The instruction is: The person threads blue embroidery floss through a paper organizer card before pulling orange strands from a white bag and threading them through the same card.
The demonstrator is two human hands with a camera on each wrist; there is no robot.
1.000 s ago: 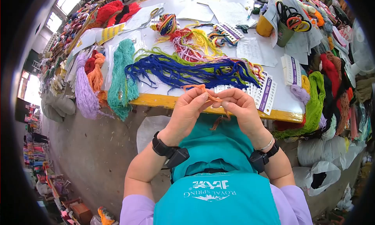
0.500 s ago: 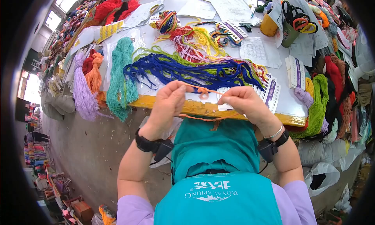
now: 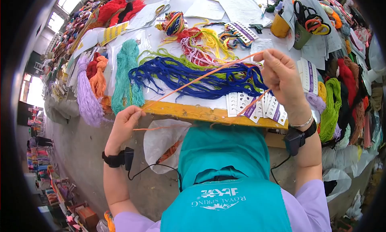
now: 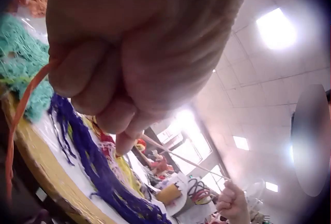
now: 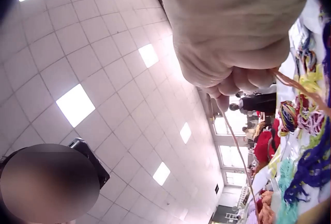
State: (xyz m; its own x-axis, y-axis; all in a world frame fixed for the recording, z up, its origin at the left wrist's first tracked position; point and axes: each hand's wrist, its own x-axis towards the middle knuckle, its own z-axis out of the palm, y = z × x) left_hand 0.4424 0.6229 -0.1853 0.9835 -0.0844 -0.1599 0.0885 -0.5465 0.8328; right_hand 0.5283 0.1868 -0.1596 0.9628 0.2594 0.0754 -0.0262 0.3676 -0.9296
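Note:
A thin orange yarn [image 3: 202, 78] runs taut and slanting between the two hands. My left hand [image 3: 126, 125] pinches its lower end, left of the table's front edge. Higher up, over the right of the table, my right hand [image 3: 281, 77] grips the other end with curled fingers. Loose tails hang from both fists; one yarn tail [image 4: 23, 110] drops beside the left hand in the left wrist view. Under the taut strand lies a bundle of dark blue yarn [image 3: 201, 77] with lime green yarn beside it. Punched white cards [image 3: 257, 107] lie below the right hand.
Teal [image 3: 128, 77], lilac [image 3: 88, 95] and orange hanks [image 3: 99, 77] lie at the table's left. A multicoloured yarn ball [image 3: 173, 22], papers [image 3: 241, 10] and a green pot of scissors [image 3: 303, 37] stand farther back. The yellow table edge [image 3: 181, 110] runs in front.
The hands have moved far apart from being close together, left hand down and left, right hand up and right. The small loop in the orange yarn has given way to a long straight strand.

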